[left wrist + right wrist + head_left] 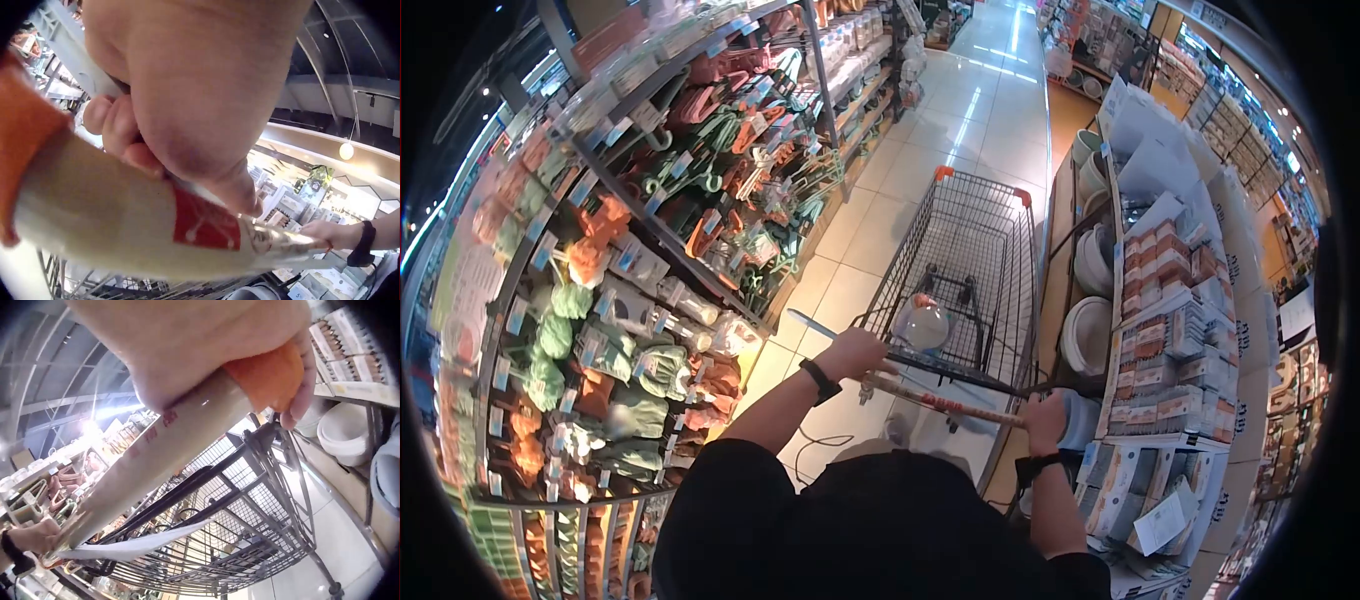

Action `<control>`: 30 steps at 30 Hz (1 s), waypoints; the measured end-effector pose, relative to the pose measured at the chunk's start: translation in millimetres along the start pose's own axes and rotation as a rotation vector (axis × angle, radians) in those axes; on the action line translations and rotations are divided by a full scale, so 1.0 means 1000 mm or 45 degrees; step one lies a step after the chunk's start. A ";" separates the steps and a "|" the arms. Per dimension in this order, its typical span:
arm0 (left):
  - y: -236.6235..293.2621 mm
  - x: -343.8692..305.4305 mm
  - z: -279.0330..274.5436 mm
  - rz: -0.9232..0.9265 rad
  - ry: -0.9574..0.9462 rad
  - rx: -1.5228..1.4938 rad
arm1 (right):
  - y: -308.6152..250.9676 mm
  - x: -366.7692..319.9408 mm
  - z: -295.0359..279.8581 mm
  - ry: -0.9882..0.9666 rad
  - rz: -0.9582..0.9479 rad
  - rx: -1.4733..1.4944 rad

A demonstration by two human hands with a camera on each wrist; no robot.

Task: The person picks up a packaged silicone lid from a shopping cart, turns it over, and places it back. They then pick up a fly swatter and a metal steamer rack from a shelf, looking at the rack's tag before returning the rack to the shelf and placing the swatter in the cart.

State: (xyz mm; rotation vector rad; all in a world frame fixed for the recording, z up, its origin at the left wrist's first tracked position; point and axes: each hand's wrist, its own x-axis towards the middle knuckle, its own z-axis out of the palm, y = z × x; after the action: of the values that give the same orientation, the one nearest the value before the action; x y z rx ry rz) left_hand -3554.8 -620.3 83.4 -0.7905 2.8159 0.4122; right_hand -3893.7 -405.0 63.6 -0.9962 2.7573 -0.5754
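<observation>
Both hands are at the handle (pixel 945 403) of a wire shopping cart (pixel 1010 250). My left hand (pixel 852 355) has its fingers curled over the handle's left part. A long, flat, pale grey-blue thing (pixel 810 324) sticks out from under that hand; in the left wrist view the fingers bend around this grey piece (pixel 75 47), with the thumb along the handle. At the other end, my right hand (pixel 1043 418) grips the handle beside its orange end cap (pixel 272 375). In the cart's near part lies a clear, rounded package (pixel 927 326) with something red on top.
Close on the left stand shelves of hangers (pixel 700 140) and bagged green and orange goods (pixel 635 420). A shelf with boxed goods (pixel 1160 330) and white basins (pixel 1088 335) runs along the right, near the cart's side. Ahead stretches a tiled aisle (pixel 970 120).
</observation>
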 end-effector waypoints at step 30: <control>-0.201 0.342 -0.161 -0.407 0.228 -0.053 | -0.168 0.460 0.065 -0.104 -0.083 -0.025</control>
State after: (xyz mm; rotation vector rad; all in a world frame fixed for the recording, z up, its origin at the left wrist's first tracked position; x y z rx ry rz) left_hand -3751.8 -999.9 106.6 -1.3218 2.7729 0.3636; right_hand -4131.6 -838.5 65.6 -1.0921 2.6731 -0.5063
